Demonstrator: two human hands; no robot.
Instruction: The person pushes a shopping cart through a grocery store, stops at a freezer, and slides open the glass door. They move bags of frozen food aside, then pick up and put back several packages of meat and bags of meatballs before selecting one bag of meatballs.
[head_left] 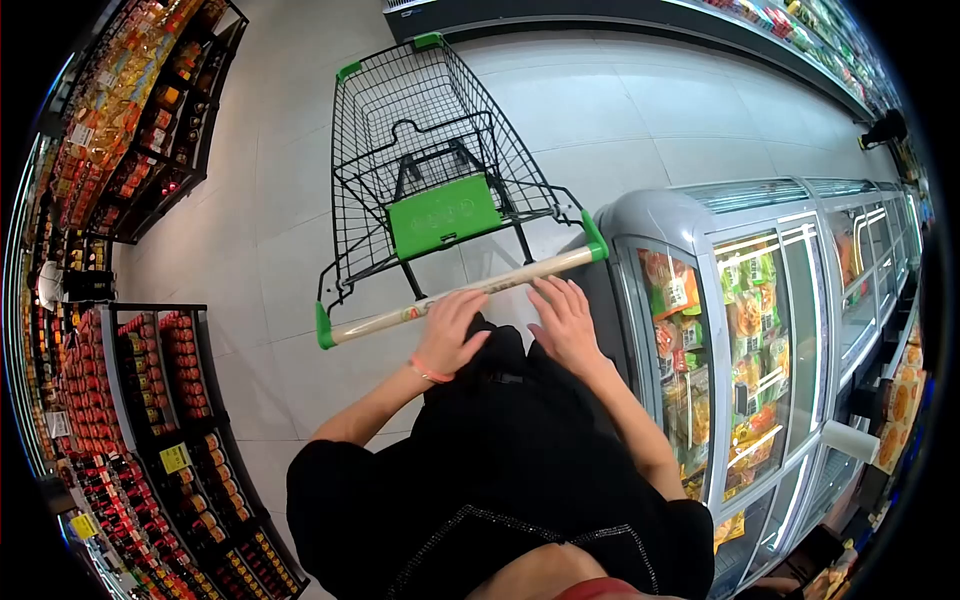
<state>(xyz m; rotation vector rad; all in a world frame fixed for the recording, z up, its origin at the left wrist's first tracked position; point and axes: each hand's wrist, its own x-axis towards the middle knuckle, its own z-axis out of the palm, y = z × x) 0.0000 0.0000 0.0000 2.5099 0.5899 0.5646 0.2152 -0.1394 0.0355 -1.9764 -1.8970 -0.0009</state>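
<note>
A black wire shopping cart [353, 215] with green corner pieces stands in front of me, its basket showing bare wire. Its pale handle bar [385, 322] runs slantwise between two green end caps. My left hand [455, 328], with an orange-red band at the wrist, lies with its fingers stretched over the middle of the bar and its thumb apart. Just to the right, my right hand [568, 325] has its fingers spread, fingertips right at the bar's near edge. Neither hand is wrapped round the bar. A green panel [445, 217] sits between basket and handle.
Glass-fronted freezers [760, 350] with bagged food stand close on my right. On the left are a rack of red-labelled jars [150, 370] and a shelf of packaged goods [150, 130]. A long display case [640, 22] crosses the far end of the tiled floor [600, 110].
</note>
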